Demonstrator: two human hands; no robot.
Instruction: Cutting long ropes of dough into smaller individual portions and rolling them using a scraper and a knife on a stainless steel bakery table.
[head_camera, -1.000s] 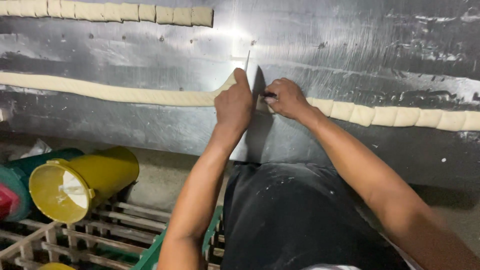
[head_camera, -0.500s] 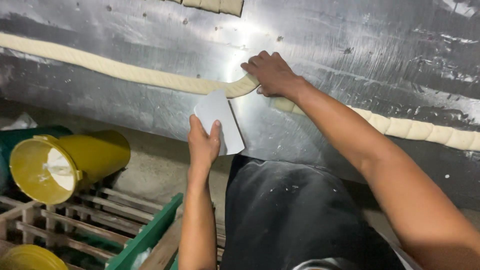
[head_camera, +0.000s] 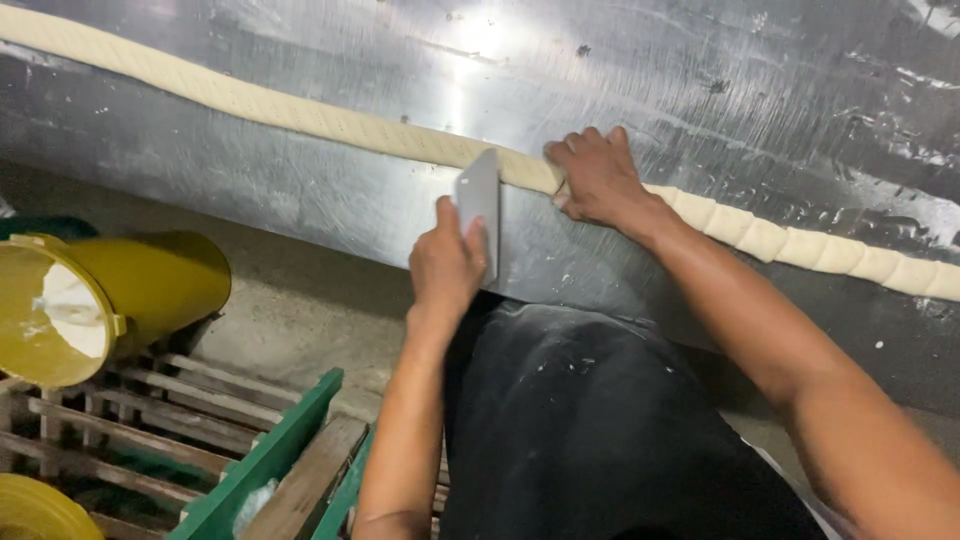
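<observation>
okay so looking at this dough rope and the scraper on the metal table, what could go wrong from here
The left hand holds the scraper upright against the dough rope, and the right hand presses the rope just beside the blade, so a slip might nick the fingers. The cut pieces lie touching one another and may stick together. The rope runs near the metal table edge, so a tug could drag it off.

Bare forearms, black apron (head_camera: 590, 430) (dusted with white specks).
</observation>
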